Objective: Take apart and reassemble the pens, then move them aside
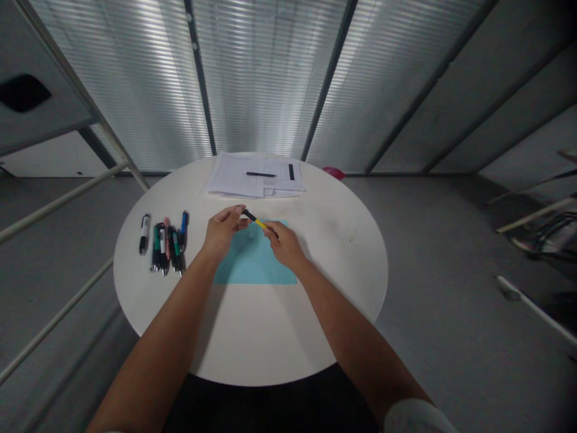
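Between my two hands is a black and yellow pen (258,222), held slanting above a light blue sheet (255,264). My left hand (224,225) pinches the pen's dark upper end between thumb and fingertips. Around its lower end are the closed fingers of my right hand (285,242), which hide part of it. The blue sheet lies flat on the white round table (252,337), partly covered by my hands. To the left of my left hand sits a group of several pens (166,246) in green, white, pink and black.
A white and black pen (144,233) and a blue pen (184,230) flank the group. Printed papers (238,174) with a black pen (261,174) on them lie at the table's far side. A metal frame (67,192) stands left of the table.
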`<state>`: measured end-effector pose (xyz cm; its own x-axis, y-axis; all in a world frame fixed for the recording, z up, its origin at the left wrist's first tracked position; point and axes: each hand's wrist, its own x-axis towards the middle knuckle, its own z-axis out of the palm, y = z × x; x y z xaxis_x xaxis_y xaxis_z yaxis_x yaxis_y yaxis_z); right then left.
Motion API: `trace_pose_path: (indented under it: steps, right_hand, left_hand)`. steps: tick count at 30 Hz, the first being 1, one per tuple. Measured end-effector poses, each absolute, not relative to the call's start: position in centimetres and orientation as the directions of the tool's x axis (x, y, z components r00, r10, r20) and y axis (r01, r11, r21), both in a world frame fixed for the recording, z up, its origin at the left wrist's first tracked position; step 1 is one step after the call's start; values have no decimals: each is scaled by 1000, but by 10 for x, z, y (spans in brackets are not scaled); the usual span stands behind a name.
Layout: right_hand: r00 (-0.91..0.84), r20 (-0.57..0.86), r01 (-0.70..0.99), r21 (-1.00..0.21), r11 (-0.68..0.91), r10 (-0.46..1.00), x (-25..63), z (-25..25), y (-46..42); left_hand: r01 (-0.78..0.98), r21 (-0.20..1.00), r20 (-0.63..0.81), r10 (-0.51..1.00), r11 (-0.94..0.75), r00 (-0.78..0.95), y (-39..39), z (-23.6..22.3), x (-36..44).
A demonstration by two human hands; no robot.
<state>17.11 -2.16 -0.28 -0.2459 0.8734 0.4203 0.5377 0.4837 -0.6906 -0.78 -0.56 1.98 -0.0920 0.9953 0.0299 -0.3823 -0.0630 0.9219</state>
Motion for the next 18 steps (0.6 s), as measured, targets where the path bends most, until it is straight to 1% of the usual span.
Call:
trace_pose_path:
  steps: [6, 9, 11, 13, 16, 18]
  right_hand:
    - [-280, 372, 513, -721, 466, 885, 168, -3, -26]
    - [-306, 317, 411, -806, 425, 898, 167, -3, -27]
    - [-327, 249, 283, -895, 346, 912, 165, -3, -26]
    - [-354, 163, 137, -965, 224, 921, 163, -1, -25]
    - [-411, 48, -33, -999, 38, 910, 160, 3, -25]
    - [-430, 13, -94, -995, -31, 903, 159, 6, -26]
  left_hand:
    - [-376, 921, 81, 995, -98, -62, -7, 20, -5]
    - [-402, 910, 104, 995, -100, -12, -8, 19, -5]
    - [-412, 906, 106, 994, -93, 8, -9, 20, -5]
    - [-419, 905, 98, 995, -80, 21, -10, 22, -5]
    - [-447, 892, 97, 994, -65, 50, -12, 26, -5]
    - [-466, 883, 110, 991, -61, 80, -14, 27, -4]
